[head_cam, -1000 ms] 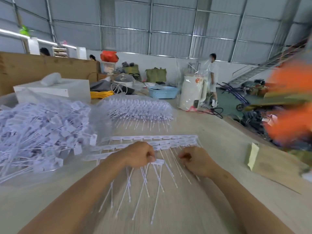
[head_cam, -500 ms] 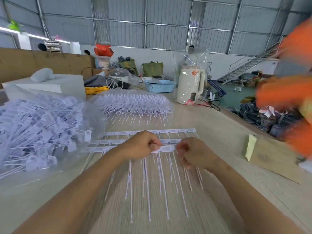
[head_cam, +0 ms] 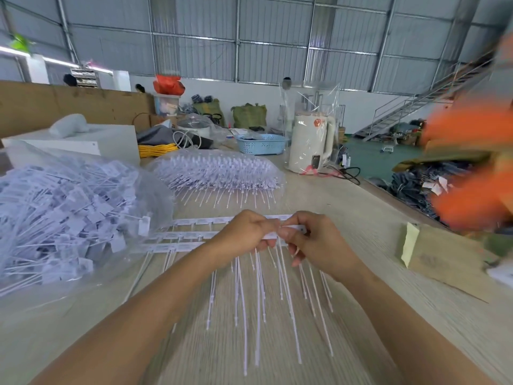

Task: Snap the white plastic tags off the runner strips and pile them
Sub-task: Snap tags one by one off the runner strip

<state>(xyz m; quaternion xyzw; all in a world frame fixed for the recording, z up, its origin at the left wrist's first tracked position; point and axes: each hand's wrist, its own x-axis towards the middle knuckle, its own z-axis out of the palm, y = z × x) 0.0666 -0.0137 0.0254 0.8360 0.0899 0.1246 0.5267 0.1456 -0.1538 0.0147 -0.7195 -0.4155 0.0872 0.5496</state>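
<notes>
Three white runner strips (head_cam: pixel 181 235) with rectangular tags lie across the table, their long thin tails pointing toward me. My left hand (head_cam: pixel 241 235) grips the nearest strip from the left. My right hand (head_cam: pixel 313 243) pinches a white tag (head_cam: pixel 296 228) at that strip's right end, lifted a little off the table. The two hands touch at the fingertips. Several thin tails (head_cam: pixel 258 307) hang down below both hands. A big pile of loose tags (head_cam: pixel 63 215) lies in clear plastic at the left.
A clear bag of unbroken strips (head_cam: pixel 219 173) sits behind the work spot. Further back stand a cream kettle in plastic wrap (head_cam: pixel 311 143), a blue basket (head_cam: pixel 262 143) and a white box (head_cam: pixel 83 140). A cardboard piece (head_cam: pixel 441 259) lies right. Blurred orange shapes (head_cam: pixel 472 168) fill the right edge.
Both hands have risen from the table with the nearest strip and moved closer together. My right hand now pinches the end tag. The camera has also tilted and drawn nearer.
</notes>
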